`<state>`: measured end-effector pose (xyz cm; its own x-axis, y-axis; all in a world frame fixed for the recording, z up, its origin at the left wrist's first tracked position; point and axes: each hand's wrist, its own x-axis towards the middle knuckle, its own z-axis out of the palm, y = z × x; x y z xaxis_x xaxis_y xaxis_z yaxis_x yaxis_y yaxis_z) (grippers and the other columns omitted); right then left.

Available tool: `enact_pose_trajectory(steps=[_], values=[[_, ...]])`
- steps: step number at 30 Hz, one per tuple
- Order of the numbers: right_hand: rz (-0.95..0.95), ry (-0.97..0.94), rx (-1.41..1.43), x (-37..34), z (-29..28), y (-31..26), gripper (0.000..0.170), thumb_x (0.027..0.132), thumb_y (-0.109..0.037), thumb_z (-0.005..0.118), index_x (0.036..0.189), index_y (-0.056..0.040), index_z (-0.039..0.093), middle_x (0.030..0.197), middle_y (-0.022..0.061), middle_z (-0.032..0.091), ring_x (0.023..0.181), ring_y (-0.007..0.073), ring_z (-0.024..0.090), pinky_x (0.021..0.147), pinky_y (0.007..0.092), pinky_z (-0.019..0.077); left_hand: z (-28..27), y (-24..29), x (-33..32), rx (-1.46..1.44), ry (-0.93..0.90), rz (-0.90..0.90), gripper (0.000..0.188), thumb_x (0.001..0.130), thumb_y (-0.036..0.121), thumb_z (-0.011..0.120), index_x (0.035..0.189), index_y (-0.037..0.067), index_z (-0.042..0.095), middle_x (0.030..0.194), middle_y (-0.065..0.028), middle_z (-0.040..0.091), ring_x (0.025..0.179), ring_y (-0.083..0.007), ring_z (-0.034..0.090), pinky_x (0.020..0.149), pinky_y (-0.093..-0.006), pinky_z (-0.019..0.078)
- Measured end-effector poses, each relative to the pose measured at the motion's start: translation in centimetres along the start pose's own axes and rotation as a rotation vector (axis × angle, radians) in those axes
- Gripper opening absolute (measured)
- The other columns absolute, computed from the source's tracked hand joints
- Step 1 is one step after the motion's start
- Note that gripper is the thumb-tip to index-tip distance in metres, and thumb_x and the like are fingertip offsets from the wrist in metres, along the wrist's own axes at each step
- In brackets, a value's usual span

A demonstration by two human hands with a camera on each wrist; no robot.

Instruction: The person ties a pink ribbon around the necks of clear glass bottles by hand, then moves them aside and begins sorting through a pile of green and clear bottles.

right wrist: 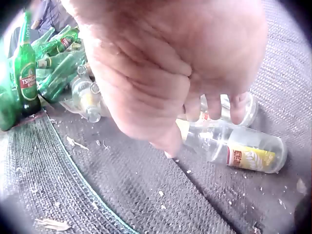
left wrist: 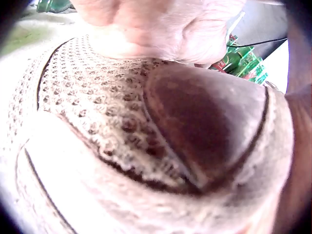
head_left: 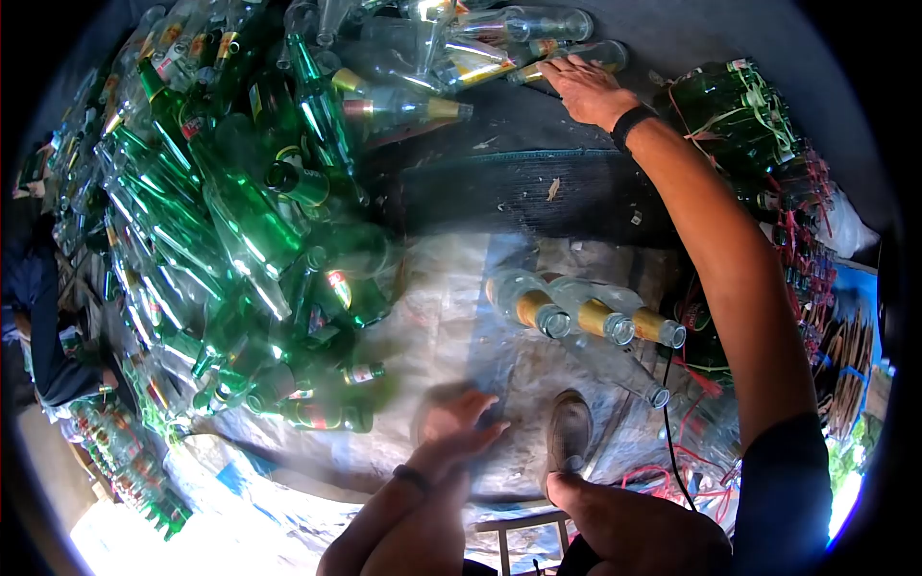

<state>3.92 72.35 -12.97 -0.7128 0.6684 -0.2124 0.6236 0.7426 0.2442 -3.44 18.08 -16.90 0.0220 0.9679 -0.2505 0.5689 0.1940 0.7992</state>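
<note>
My right hand (head_left: 588, 93) is at the top of the head view, over the neck end of a clear bottle (head_left: 607, 56) lying on the dark surface. In the right wrist view, the fingers (right wrist: 213, 108) of this hand (right wrist: 165, 63) point down, spread, beside a clear bottle (right wrist: 251, 155) with a yellow label; contact is unclear. Over the left shoe, my left hand (head_left: 459, 422) has thumb and finger apart, with nothing seen in it. The left wrist view shows this hand (left wrist: 161, 29) against the beige mesh shoe (left wrist: 97, 97).
Green and clear bottles (head_left: 230, 211) are heaped at left. Several clear bottles (head_left: 595, 312) lie on the sheet ahead of my right shoe (head_left: 570, 430). Tied bundles of green bottles (head_left: 735, 110) stand at right. Another person's dark sleeve (head_left: 53, 326) shows at far left.
</note>
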Motion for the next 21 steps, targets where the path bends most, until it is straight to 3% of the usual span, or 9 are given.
enact_pose_trajectory(steps=[7, 10, 19, 21], values=[[0.039, 0.058, -0.094, 0.0, 0.3, -0.9, 0.061, 0.09, -0.001, 0.067, 0.146, -0.0182, 0.05, 0.148, 0.0037, 0.048, 0.139, 0.0253, 0.047, 0.116, 0.0447, 0.0399, -0.4, 0.3, 0.3, -0.007, 0.001, 0.009, 0.045, 0.082, 0.037, 0.083, 0.114, 0.007, 0.07, 0.1, -0.0101, 0.071, 0.086, -0.0254, 0.072, 0.073, -0.0366, 0.059], [-0.031, 0.141, -0.097, 0.0, 0.8, -0.9, 0.057, 0.088, -0.003, 0.069, 0.14, -0.0194, 0.054, 0.139, 0.0036, 0.054, 0.133, 0.0246, 0.051, 0.114, 0.0438, 0.0416, -0.3, 0.3, 0.3, 0.01, -0.014, 0.0, 0.045, 0.082, 0.036, 0.083, 0.114, 0.007, 0.07, 0.099, -0.01, 0.072, 0.085, -0.0253, 0.072, 0.072, -0.0362, 0.0591], [-0.173, 0.122, -0.172, -3.0, 2.0, 0.3, 0.03, 0.086, -0.008, 0.07, 0.116, -0.0103, 0.069, 0.125, 0.0058, 0.059, 0.127, 0.0256, 0.056, 0.106, 0.0446, 0.0468, 0.0, -0.1, 0.1, 0.022, -0.008, 0.01, 0.046, 0.081, 0.036, 0.084, 0.114, 0.008, 0.07, 0.097, -0.0097, 0.071, 0.083, -0.0252, 0.072, 0.071, -0.0364, 0.0587], [-0.202, 0.222, -0.165, -3.8, 2.2, 0.5, 0.025, 0.086, -0.009, 0.069, 0.112, -0.0082, 0.068, 0.122, 0.007, 0.058, 0.125, 0.0262, 0.057, 0.103, 0.044, 0.0496, 0.8, -0.7, -0.2, -0.002, 0.068, 0.048, 0.046, 0.081, 0.036, 0.083, 0.115, 0.008, 0.07, 0.097, -0.0104, 0.071, 0.083, -0.0254, 0.072, 0.07, -0.0364, 0.0584]])
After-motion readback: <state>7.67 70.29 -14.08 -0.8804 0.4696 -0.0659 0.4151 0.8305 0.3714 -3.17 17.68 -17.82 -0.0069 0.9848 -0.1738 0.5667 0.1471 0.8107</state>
